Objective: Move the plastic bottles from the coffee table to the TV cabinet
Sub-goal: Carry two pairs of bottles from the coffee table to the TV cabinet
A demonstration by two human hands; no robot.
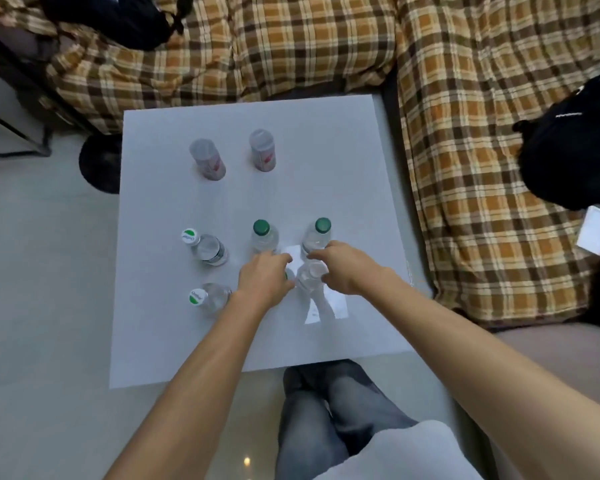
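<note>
Reaching over the near half of the white table (343,174), both hands work at the middle of the bottle group. Left hand (262,280) is curled over a bottle almost wholly hidden beneath it; only a trace of green shows at its fingers, so whether the grip is closed I cannot tell. Right hand (340,268) has its fingers narrowed around the neck of a clear bottle (309,275), apparently grasping it, bottle base still on the table over a slip of white paper (326,303).

Progress, as judged: early. Nothing appears lifted; the TV cabinet is not in view.

Left of the hands: two clear bottles with green-and-white caps (201,297), (205,245). Just beyond the hands: two green-capped bottles (264,235), (317,235), upright. Far side: two capless-looking translucent bottles with red labels (207,159), (262,150).

All are clear plastic, apparently light. A plaid-covered sofa (291,46) surrounds the table.
</note>
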